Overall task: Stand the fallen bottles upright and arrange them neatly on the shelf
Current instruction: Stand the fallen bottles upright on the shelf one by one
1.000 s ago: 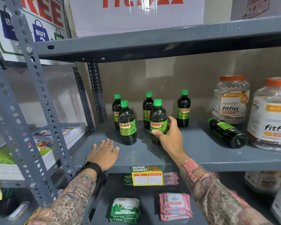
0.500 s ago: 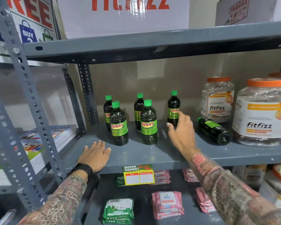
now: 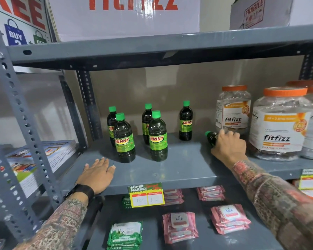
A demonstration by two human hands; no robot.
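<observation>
Several dark Sunny bottles with green caps stand upright on the grey shelf (image 3: 184,165): two in front (image 3: 124,141) (image 3: 158,138), two behind them (image 3: 111,121) (image 3: 146,121), and one further right at the back (image 3: 186,121). One more bottle (image 3: 211,138) lies on its side near the jars, cap pointing left. My right hand (image 3: 229,146) covers its body with fingers curled around it; only the cap and neck show. My left hand (image 3: 98,175) rests flat, fingers apart, on the shelf's front edge, left of the front bottles.
Large Fitfizz jars (image 3: 278,123) (image 3: 232,109) with orange lids crowd the shelf's right side, just behind my right hand. A steel upright (image 3: 22,123) stands at left, with books (image 3: 43,156) beyond it. Wipe packs (image 3: 179,226) lie on the lower shelf. A price tag (image 3: 145,194) hangs from the shelf edge.
My right hand left the front upright bottle, moved right across the shelf and closed over the lying bottle. The left hand stayed flat on the shelf edge.
</observation>
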